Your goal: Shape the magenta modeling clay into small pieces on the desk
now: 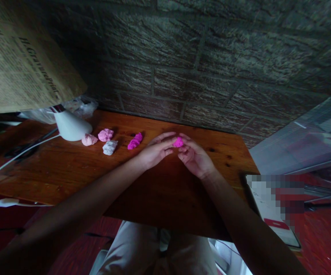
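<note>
At the centre of my frame, I have a small magenta lump (178, 142) pinched between the fingertips of the left hand (159, 149) and the right hand (195, 156). Each grip is closed on it from its own side, above the wooden bench (159, 198); in this dim light I can't judge which one bears more of it. Just left of the left hand lies a longer magenta piece (135, 141). Farther left I see a white lump (110, 147), a pink lump (105, 134) and a paler pink one (89, 139), close by the white lamp base (71, 126). Its printed shade (25, 65) fills the upper left; a brick wall (182, 53) spans the top.
</note>
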